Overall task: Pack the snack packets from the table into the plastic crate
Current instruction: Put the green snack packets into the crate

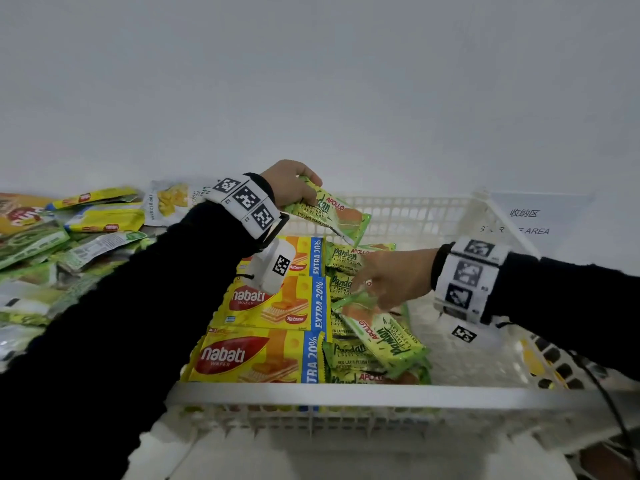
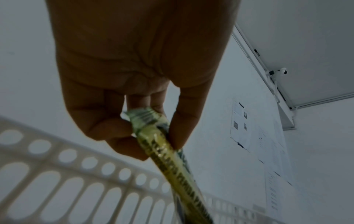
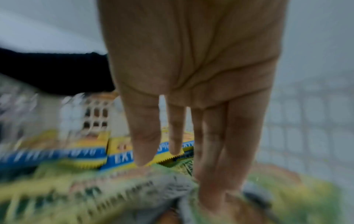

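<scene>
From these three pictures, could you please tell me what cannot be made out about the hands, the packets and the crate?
- Right hand: whether it grips the green cake packet under it; head view hides the fingers, right wrist view is blurred.
- Packets on the table: labels blurred, pile cut off by the left edge, part behind the left sleeve.
- Crate floor: covered by packets.
- Left hand: packet print unreadable, dark wrist view.

On the wall ahead of you hang printed sheets [image 2: 241, 125] with small square codes. A small white camera [image 2: 283, 71] sits up near the ceiling edge. Beside the crate lies a white sign [image 1: 530, 221] reading "AREA".
</scene>
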